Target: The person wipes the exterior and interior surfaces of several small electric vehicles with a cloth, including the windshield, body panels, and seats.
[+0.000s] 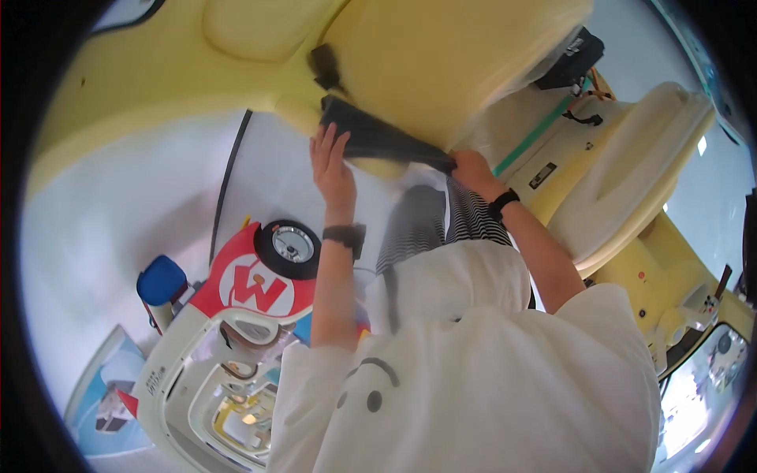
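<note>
A dark grey, stiff-looking piece point(381, 131), broad at the left and tapering to the right, spans the space between my hands. My left hand point(334, 168) holds its broad end with fingers laid extended along the surface. On the narrow end, the fingers of my right hand point(475, 173) are closed. Just beyond the piece bulges a smooth yellow panel point(437, 65) of a small vehicle, with thin clear film along its right edge. A black fitting point(324, 66) sits at that panel's left edge. What the dark piece is made of, I cannot tell.
An opened yellow door point(627, 177) with a pale inner panel stands to my right. A black box point(571, 58) and a green strip point(535, 127) lie beyond. At lower left stands a red and white small vehicle point(207, 301) with a black tyre point(288, 248), beside a blue-topped seat point(161, 279).
</note>
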A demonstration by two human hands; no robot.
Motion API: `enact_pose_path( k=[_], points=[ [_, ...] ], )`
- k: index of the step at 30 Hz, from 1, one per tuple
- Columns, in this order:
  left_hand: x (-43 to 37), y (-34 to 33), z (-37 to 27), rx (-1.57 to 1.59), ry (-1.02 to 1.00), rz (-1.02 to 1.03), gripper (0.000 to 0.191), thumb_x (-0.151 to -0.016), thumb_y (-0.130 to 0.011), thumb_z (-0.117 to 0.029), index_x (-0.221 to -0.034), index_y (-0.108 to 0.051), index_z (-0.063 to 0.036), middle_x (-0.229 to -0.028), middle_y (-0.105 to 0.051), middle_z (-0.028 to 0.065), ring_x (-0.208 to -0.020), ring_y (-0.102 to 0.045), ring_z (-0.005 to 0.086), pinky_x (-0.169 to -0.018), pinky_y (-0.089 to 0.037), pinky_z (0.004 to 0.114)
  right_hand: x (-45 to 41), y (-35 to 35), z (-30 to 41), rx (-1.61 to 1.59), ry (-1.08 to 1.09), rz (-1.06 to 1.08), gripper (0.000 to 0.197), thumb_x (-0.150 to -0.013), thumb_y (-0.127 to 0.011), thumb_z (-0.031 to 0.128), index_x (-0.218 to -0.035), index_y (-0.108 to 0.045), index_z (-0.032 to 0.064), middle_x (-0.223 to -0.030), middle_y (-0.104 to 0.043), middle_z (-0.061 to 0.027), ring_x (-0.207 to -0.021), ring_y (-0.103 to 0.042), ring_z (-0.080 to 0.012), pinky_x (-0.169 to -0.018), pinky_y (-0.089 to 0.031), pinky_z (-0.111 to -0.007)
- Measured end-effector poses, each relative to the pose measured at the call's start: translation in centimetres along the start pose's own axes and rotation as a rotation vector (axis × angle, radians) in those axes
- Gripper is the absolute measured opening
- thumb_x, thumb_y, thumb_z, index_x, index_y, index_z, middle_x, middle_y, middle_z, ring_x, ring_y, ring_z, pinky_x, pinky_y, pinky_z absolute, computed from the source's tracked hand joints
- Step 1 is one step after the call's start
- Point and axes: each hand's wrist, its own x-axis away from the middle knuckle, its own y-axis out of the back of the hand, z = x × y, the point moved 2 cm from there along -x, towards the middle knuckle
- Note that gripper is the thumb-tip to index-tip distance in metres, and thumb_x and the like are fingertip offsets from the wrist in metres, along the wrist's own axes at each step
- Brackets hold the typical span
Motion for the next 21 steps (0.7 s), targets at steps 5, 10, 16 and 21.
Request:
enact_pose_path(
  k=[5, 10, 16, 21],
  points=[
    [0.3, 0.1, 1.0, 0.017, -0.023, -0.033, 0.036, -0.081, -0.055, 0.008, -0.108, -0.07, -0.0103, -0.128, -0.062, 0.0076, -0.128, -0.052, 0.0299, -0.108, -0.04, 0.047, -2.0, -2.1, -0.7, 0.102, -0.025, 0.003, 0.024, -0.068, -0.061, 0.012, -0.086, -0.072, 0.0003, -0.083, -0.065, -0.027, -0.084, -0.063, -0.0438, -0.077, -0.051, -0.051],
    [0.5, 0.7, 1.6, 0.157, -0.036, -0.096, 0.041, -0.077, -0.052, 0.013, -0.106, -0.07, -0.0084, -0.122, -0.065, 0.008, -0.123, -0.055, 0.0307, -0.107, -0.043, 0.043, -2.0, -5.4, -0.1, 0.158, -0.03, -0.077, 0.026, -0.071, -0.059, 0.013, -0.088, -0.072, -0.0006, -0.082, -0.065, -0.029, -0.082, -0.064, -0.0448, -0.078, -0.051, -0.052],
    [2.2, 3.5, 3.1, 0.202, -0.138, -0.027, 0.052, -0.073, -0.051, 0.012, -0.118, -0.066, -0.0115, -0.131, -0.061, 0.0053, -0.129, -0.05, 0.0281, -0.107, -0.044, 0.04, 0.9, -9.0, 2.7, 0.027, -0.287, -0.102, 0.028, -0.072, -0.058, 0.017, -0.079, -0.066, -0.0091, -0.08, -0.064, -0.0329, -0.083, -0.062, -0.0501, -0.076, -0.05, -0.053],
    [7.0, 6.7, 4.9, 0.186, -0.153, 0.045, 0.042, -0.078, -0.055, 0.005, -0.116, -0.067, -0.0094, -0.132, -0.061, 0.0066, -0.125, -0.052, 0.028, -0.104, -0.045, 0.038, 4.6, -12.4, 6.0, 0.091, -0.283, -0.256, 0.035, -0.071, -0.06, 0.02, -0.084, -0.064, -0.0125, -0.09, -0.062, -0.0381, -0.092, -0.06, -0.0533, -0.081, -0.049, -0.054]
  ],
)
